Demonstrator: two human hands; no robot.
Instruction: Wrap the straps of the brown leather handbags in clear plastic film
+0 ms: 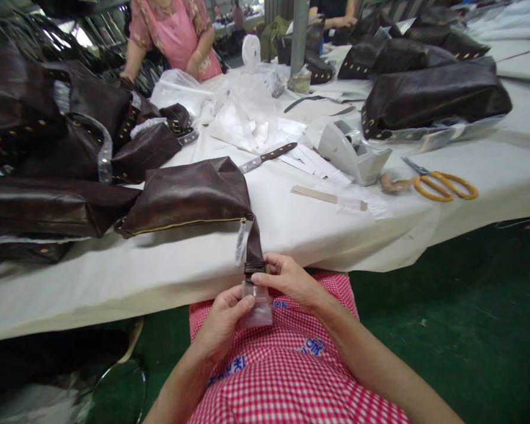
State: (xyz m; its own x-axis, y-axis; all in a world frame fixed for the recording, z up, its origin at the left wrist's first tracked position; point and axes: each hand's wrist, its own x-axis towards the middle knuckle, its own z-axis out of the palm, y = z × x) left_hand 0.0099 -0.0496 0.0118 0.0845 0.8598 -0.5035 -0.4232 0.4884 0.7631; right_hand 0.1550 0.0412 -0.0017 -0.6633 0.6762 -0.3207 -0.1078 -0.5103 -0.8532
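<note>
A dark brown leather bag (194,191) with a brass zipper lies at the table's front edge. From its right end a leather strap (254,244) hangs down toward my lap. My right hand (287,277) pinches this strap near its dark loops. Just below, my left hand (229,309) is closed on a clear plastic sleeve (258,312) around the strap's end, thumb on top. Something metallic, perhaps a buckle, shows faintly through the plastic. Beside the strap dangles a zipper pull (241,240) wrapped in plastic.
Several brown bags (62,129) are piled at left; another bag (437,94) lies at right. A tape dispenser (353,150), orange-handled scissors (444,184), a studded strap (269,156) and plastic bags (238,106) lie on the white-covered table (300,229). A person in a pink apron (181,35) stands opposite.
</note>
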